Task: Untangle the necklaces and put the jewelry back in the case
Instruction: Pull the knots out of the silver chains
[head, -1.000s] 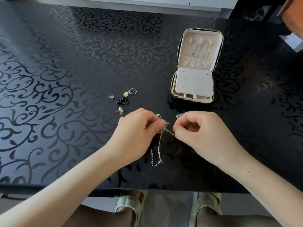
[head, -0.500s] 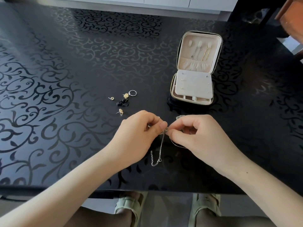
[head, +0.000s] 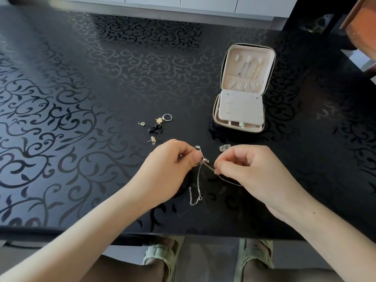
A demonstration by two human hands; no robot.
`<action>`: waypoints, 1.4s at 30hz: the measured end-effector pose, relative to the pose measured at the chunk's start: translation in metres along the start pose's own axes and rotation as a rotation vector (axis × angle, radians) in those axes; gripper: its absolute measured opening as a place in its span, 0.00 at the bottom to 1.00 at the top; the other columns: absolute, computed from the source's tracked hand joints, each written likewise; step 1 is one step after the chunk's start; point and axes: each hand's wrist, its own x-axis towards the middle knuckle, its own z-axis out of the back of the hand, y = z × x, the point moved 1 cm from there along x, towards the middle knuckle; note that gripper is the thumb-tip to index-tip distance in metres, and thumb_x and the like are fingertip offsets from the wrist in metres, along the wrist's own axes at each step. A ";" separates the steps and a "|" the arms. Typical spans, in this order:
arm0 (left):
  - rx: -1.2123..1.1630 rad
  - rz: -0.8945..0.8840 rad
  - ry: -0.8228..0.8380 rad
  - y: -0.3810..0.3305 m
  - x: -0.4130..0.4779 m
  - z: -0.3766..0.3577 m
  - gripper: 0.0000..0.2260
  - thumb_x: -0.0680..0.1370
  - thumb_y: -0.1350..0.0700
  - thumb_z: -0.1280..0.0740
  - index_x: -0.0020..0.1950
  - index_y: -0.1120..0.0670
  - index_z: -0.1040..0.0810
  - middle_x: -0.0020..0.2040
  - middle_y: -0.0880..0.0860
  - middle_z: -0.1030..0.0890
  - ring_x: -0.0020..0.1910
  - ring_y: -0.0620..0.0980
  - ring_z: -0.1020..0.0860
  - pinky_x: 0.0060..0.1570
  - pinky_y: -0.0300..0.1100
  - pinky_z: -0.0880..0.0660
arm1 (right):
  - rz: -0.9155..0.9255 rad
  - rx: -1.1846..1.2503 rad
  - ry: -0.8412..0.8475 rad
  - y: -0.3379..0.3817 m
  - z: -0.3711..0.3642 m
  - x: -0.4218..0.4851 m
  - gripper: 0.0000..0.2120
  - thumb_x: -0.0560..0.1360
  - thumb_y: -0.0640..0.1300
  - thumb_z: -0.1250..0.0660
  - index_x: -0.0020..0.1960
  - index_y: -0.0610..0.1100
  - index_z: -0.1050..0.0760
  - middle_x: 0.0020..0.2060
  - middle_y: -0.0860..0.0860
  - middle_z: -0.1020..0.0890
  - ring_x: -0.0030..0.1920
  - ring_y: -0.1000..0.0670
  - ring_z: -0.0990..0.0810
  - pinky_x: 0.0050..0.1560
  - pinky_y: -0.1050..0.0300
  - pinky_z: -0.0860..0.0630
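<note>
Thin silver necklaces (head: 199,180) are knotted together just above the table near its front edge. My left hand (head: 168,171) pinches the knot from the left. My right hand (head: 252,171) pinches one chain on the right side, and that chain runs under the palm. A clasp end with an extender chain lies on the table below the knot. A pale pendant (head: 224,147) lies beyond my right hand. The beige jewelry case (head: 242,110) stands open at the back right, with chains hung in its lid.
Loose pieces lie left of the case: a silver ring (head: 167,117), gold stud earrings (head: 159,120), another stud (head: 143,124), a third (head: 153,140) and a black piece (head: 155,128). The black patterned table (head: 81,119) ends just behind my wrists. A wooden chair (head: 362,27) stands at the far right.
My hands came together at the knot, then drew slightly apart again, the right one pulling its chain to the right. The camera tipped down a little.
</note>
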 end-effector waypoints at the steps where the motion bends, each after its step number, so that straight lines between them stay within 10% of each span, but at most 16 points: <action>1: -0.019 -0.005 0.001 -0.001 0.000 0.000 0.09 0.78 0.49 0.38 0.39 0.49 0.25 0.35 0.44 0.28 0.30 0.33 0.30 0.34 0.25 0.35 | 0.012 -0.008 0.009 0.001 -0.001 -0.001 0.05 0.69 0.41 0.31 0.36 0.46 0.18 0.34 0.49 0.17 0.34 0.53 0.21 0.38 0.60 0.25; 19: -0.033 -0.012 0.023 -0.011 -0.005 -0.009 0.12 0.78 0.49 0.38 0.34 0.41 0.29 0.38 0.46 0.24 0.31 0.36 0.30 0.34 0.28 0.33 | 0.205 -0.194 -0.012 0.003 -0.007 -0.007 0.05 0.70 0.44 0.30 0.35 0.48 0.19 0.27 0.56 0.21 0.26 0.53 0.29 0.29 0.65 0.32; 25: -0.095 0.012 0.037 -0.007 -0.005 -0.010 0.11 0.78 0.49 0.38 0.36 0.46 0.25 0.38 0.58 0.19 0.28 0.41 0.32 0.31 0.34 0.33 | 0.043 -0.005 0.013 0.002 -0.007 -0.007 0.05 0.68 0.41 0.32 0.35 0.45 0.19 0.33 0.47 0.18 0.33 0.51 0.22 0.41 0.55 0.23; 32: -0.294 0.073 0.056 -0.004 -0.004 -0.010 0.10 0.80 0.53 0.39 0.43 0.55 0.21 0.36 0.46 0.19 0.38 0.40 0.22 0.47 0.37 0.26 | -0.022 -0.055 0.062 0.004 -0.002 -0.008 0.09 0.73 0.43 0.36 0.36 0.44 0.20 0.39 0.41 0.19 0.37 0.47 0.25 0.41 0.57 0.31; 42: -0.336 0.038 0.081 -0.004 -0.005 -0.010 0.10 0.81 0.56 0.42 0.44 0.58 0.25 0.36 0.49 0.16 0.34 0.46 0.20 0.38 0.34 0.27 | -0.022 0.000 0.134 0.004 -0.003 -0.010 0.10 0.77 0.42 0.40 0.42 0.43 0.21 0.41 0.51 0.16 0.43 0.58 0.20 0.48 0.65 0.26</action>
